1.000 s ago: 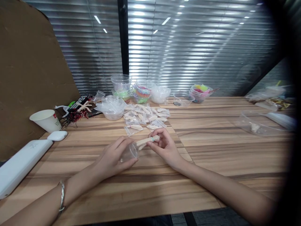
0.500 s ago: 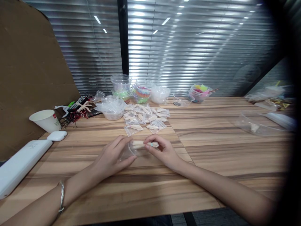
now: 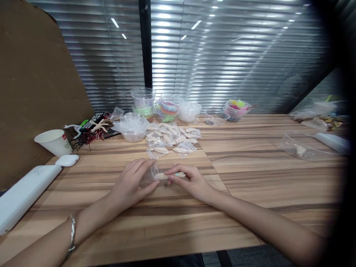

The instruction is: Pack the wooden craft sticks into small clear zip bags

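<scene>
My left hand (image 3: 135, 181) is closed around the edges of a small clear zip bag (image 3: 147, 178), thumb below and fingers above its mouth. In my right hand (image 3: 189, 180), a slim bundle of pale wooden sticks (image 3: 161, 176) with a light-blue band is pinched between thumb and fingers. The bundle's left end is at the bag's mouth; whether it is inside I cannot tell. Just beyond both hands lies a group of filled clear bags (image 3: 172, 138) holding similar pale pieces.
Clear plastic tubs (image 3: 143, 98) stand along the back, one filled with empty-looking bags (image 3: 132, 126). On the left are a paper cup (image 3: 54, 142), a white case (image 3: 67, 160) and a long white device (image 3: 29, 194). A clear tray (image 3: 300, 148) with a pale lump sits at right.
My right hand has lowered the stick bundle slightly and shifted it a little left toward the bag. The left hand's fingers have shifted slightly on the bag.
</scene>
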`<state>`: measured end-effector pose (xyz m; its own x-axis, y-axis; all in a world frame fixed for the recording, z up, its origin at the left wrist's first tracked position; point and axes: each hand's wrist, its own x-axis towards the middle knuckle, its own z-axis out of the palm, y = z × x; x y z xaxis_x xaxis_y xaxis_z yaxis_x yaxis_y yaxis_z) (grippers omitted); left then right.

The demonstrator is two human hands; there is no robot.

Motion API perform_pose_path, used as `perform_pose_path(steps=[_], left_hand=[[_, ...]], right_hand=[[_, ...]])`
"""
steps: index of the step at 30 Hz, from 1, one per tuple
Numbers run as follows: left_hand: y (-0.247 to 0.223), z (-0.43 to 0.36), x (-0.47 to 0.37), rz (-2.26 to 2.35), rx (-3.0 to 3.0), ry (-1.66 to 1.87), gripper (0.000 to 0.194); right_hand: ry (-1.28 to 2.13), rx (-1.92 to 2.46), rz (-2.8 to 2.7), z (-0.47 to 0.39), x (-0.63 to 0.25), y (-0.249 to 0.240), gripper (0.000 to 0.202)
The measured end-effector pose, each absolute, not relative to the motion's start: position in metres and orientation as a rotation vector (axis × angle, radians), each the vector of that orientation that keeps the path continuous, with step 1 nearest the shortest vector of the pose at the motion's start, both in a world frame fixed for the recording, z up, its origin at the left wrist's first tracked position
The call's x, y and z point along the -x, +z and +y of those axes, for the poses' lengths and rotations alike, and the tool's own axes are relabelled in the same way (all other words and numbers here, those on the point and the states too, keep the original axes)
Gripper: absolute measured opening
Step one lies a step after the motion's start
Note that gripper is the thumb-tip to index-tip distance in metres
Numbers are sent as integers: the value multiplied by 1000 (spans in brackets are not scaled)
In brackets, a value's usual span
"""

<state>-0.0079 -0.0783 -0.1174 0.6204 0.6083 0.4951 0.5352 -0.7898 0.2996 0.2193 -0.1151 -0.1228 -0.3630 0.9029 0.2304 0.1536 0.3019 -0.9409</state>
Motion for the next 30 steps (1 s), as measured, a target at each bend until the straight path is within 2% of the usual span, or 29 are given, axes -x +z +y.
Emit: perform_pose_path(steps=[7, 21, 30], left_hand=[[-120, -80, 9, 907, -2785, 881, 52], [-119, -82, 8, 892, -2793, 851, 47], [-118, -83, 8, 835, -2736, 773, 45]], right_hand=[[1169, 965, -1740, -115, -220, -125, 20], [1283, 914, -1714, -115, -219, -125, 23], [1111, 933, -1773, -116, -216, -126, 20]])
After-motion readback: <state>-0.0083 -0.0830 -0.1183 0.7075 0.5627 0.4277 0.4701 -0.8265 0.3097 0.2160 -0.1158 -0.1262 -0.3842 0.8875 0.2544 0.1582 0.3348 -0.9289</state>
